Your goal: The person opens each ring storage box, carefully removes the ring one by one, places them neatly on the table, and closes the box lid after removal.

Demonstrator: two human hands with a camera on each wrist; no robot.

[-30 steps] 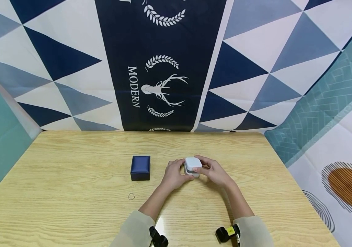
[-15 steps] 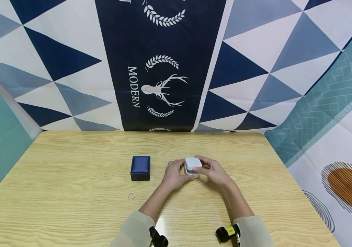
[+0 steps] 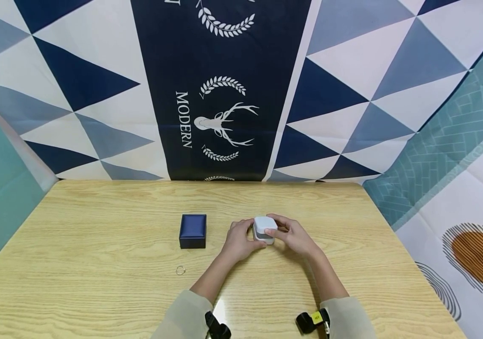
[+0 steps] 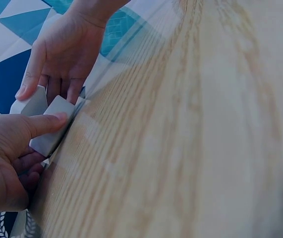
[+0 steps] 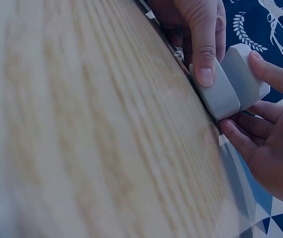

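Note:
A small white ring box (image 3: 265, 224) stands on the table between both hands, right of the middle. Its lid (image 5: 240, 64) is tipped partly up from the base (image 5: 219, 96), leaving a wedge-shaped gap; what lies inside is hidden. My left hand (image 3: 241, 241) grips the base, thumb on the near side and fingers round the far side. My right hand (image 3: 297, 236) holds the lid, thumb (image 4: 28, 84) at its front edge. To the left lies a thin ring (image 3: 180, 270), nearer me than a dark blue box (image 3: 192, 230) with its lid down.
The wooden table (image 3: 97, 245) ends at a patterned cloth backdrop (image 3: 220, 94). Teal and white cloths hang at the sides. A black wrist camera (image 3: 217, 326) sits by the left sleeve, another camera (image 3: 309, 321) by the right one.

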